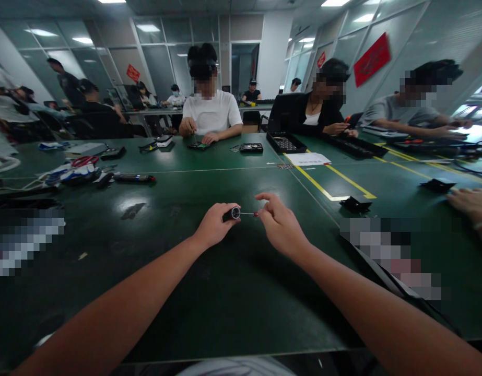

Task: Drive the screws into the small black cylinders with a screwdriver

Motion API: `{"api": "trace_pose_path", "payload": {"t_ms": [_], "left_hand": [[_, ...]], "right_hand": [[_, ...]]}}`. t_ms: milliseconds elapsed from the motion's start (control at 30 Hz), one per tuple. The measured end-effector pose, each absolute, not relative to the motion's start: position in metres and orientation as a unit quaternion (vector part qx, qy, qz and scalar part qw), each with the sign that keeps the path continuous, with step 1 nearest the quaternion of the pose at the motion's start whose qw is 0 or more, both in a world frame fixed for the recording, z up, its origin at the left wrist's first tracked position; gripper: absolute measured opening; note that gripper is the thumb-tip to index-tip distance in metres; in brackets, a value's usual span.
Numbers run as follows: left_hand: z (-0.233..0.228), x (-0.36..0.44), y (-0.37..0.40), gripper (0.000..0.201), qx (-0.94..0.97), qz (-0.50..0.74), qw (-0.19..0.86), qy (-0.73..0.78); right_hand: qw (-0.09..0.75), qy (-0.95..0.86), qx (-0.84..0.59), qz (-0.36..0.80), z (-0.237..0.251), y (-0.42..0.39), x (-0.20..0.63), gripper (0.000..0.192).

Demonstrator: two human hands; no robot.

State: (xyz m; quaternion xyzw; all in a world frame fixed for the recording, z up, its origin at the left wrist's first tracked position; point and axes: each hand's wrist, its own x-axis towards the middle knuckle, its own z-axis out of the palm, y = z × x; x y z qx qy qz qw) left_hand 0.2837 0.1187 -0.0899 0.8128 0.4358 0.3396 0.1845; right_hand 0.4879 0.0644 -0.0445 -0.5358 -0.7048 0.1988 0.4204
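My left hand (214,225) is closed around a small black screwdriver handle (232,213) with a silver collar, held just above the dark green table (209,282). My right hand (280,224) pinches a thin metal bit (249,213) with a red end between thumb and fingers. The bit points into the handle's collar, and the two hands are close together at the middle of the table.
Other people sit across the table, working on small devices. A black parts tray (285,142) and a white sheet (308,159) lie beyond yellow tape lines (322,190). Tools and cables (74,173) are heaped at the left. Another person's hand (472,204) rests at the right edge.
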Motion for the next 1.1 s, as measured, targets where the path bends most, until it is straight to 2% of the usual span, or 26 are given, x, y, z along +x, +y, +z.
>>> {"api": "trace_pose_path", "payload": {"t_ms": [133, 267, 467, 633, 700, 767, 833, 867, 967, 1100], "left_hand": [[-0.091, 0.283, 0.119, 0.029, 0.819, 0.341, 0.183, 0.423], [-0.088, 0.284, 0.118, 0.03, 0.813, 0.342, 0.191, 0.432], [-0.086, 0.285, 0.117, 0.031, 0.792, 0.367, 0.197, 0.447], [-0.085, 0.286, 0.115, 0.031, 0.807, 0.344, 0.189, 0.441], [-0.083, 0.287, 0.113, 0.031, 0.814, 0.341, 0.173, 0.437], [-0.08, 0.286, 0.113, 0.03, 0.822, 0.338, 0.152, 0.432], [-0.078, 0.285, 0.113, 0.029, 0.825, 0.333, 0.14, 0.435], [-0.078, 0.284, 0.114, 0.029, 0.822, 0.331, 0.14, 0.441], [-0.079, 0.283, 0.116, 0.029, 0.812, 0.325, 0.149, 0.462], [-0.081, 0.284, 0.115, 0.03, 0.814, 0.324, 0.148, 0.459]], "right_hand": [[0.428, -0.683, -0.558, 0.196, -0.043, 0.063, 0.488, 0.031], [0.435, -0.672, -0.561, 0.209, -0.044, 0.063, 0.486, 0.023], [0.504, -0.658, -0.512, 0.224, -0.05, 0.067, 0.486, 0.016], [0.549, -0.613, -0.502, 0.266, -0.055, 0.074, 0.486, 0.025], [0.584, -0.561, -0.488, 0.326, -0.06, 0.082, 0.487, 0.027], [0.621, -0.434, -0.476, 0.447, -0.065, 0.091, 0.489, 0.027], [0.597, -0.314, -0.469, 0.569, -0.068, 0.099, 0.492, 0.03], [0.601, -0.271, -0.47, 0.587, -0.069, 0.102, 0.494, 0.031], [0.628, -0.259, -0.466, 0.566, -0.069, 0.104, 0.495, 0.029], [0.656, -0.343, -0.468, 0.484, -0.066, 0.098, 0.492, 0.024]]}}
